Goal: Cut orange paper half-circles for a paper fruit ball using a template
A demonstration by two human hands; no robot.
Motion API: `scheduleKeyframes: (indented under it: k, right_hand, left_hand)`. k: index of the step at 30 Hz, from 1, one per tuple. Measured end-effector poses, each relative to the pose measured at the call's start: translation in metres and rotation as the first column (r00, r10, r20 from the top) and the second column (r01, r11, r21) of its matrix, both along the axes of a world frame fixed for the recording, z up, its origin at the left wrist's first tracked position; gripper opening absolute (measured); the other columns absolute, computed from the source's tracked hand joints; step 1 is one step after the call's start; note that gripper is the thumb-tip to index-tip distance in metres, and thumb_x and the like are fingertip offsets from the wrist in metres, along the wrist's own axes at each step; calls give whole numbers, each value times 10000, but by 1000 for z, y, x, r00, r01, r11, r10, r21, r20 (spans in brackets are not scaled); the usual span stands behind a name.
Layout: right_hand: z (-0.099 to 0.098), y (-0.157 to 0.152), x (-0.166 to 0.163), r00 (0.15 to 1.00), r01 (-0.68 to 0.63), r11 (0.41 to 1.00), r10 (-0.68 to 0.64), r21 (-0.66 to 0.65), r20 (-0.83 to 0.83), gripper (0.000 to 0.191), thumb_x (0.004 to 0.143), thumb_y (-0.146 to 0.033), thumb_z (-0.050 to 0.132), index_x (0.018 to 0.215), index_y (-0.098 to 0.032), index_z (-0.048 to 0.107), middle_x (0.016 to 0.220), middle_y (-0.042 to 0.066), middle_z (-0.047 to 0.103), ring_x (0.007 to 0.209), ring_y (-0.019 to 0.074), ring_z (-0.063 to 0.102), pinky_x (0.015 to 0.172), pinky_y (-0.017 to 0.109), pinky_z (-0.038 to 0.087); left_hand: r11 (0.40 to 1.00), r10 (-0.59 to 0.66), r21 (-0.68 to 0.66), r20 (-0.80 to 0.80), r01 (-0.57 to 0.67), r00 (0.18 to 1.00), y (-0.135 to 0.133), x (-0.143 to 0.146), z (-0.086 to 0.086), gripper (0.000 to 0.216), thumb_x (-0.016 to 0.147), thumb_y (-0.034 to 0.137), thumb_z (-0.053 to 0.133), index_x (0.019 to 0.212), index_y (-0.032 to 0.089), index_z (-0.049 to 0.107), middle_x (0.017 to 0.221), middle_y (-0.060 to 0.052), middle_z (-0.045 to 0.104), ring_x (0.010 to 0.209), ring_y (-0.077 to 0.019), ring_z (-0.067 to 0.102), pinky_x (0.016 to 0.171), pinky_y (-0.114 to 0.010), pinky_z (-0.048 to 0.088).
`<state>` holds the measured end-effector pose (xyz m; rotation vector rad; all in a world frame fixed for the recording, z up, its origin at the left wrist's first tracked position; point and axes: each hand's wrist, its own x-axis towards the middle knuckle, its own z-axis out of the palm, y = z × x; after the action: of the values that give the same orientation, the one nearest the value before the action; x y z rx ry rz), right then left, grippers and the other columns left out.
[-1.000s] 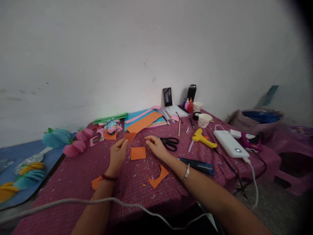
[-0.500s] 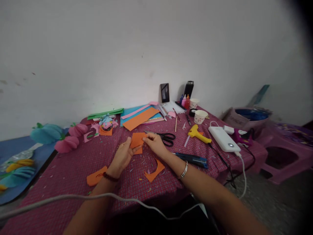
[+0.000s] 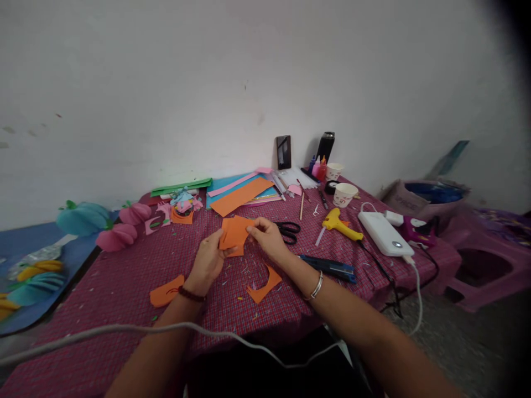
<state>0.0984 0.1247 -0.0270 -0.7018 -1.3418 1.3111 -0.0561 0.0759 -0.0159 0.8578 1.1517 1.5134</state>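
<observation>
A piece of orange paper (image 3: 234,232) is held up between both hands over the middle of the table. My left hand (image 3: 209,255) grips its left side, thumb in front. The fingers of my right hand (image 3: 267,239) pinch its right edge. Behind my right hand lie black-handled scissors (image 3: 289,231), their blades mostly hidden. A curved orange paper offcut (image 3: 265,284) rests on the cloth below my right hand. Beside my left wrist is another orange paper piece (image 3: 165,292) with dark curved lines.
A blue utility knife (image 3: 329,268), yellow glue gun (image 3: 340,224) and white power bank (image 3: 385,234) lie on the right. Paper cups (image 3: 344,195) and glue bottles stand behind. Paper pumpkins (image 3: 116,237) sit at left. A white cable (image 3: 166,330) crosses in front of my forearms.
The view has shifted slightly. The orange paper in my hands is turned a little, with its upper edge now showing as a peak; both hands keep hold of it.
</observation>
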Motion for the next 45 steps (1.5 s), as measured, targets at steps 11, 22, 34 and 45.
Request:
scheduleKeyframes:
  k: [11, 22, 34, 45]
  right_hand:
    - [5, 3, 6, 994, -67, 989, 55, -130, -94, 281, 679, -429, 709, 704, -206, 541, 462, -71, 540, 387, 83, 462, 402, 193, 344]
    - [13, 4, 11, 951, -174, 933, 75, -314, -301, 294, 620, -373, 762, 718, -188, 556, 644, -44, 591, 555, 96, 540, 541, 213, 446]
    - [9, -18, -4, 952, -307, 949, 304, -70, -45, 265, 697, -359, 736, 646, -169, 559, 934, 53, 658, 866, 182, 620, 775, 309, 474]
    - [17, -25, 8, 967, -158, 944, 88, 290, 239, 63, 828, -166, 607, 768, -185, 603, 1198, 104, 584, 1114, 202, 568, 957, 395, 427]
  left_hand:
    - [950, 256, 266, -351, -166, 901, -9, -12, 12, 481, 831, 376, 622, 1287, 230, 583, 886, -31, 703, 475, -86, 518, 429, -215, 410]
    - [988, 99, 131, -179, -76, 979, -1, -12, 6, 220, 695, 349, 722, 662, 167, 604, 616, 44, 511, 526, -70, 432, 462, -182, 355]
    - [978, 196, 96, -154, -183, 968, -3, -9, 4, 228, 697, 384, 715, 716, 179, 615, 573, 51, 561, 495, -88, 482, 492, -208, 381]
    - [994, 47, -112, 315, -12, 948, 2, -13, 11, 365, 545, 316, 853, 659, 165, 541, 706, 9, 650, 609, -126, 581, 555, -234, 455]
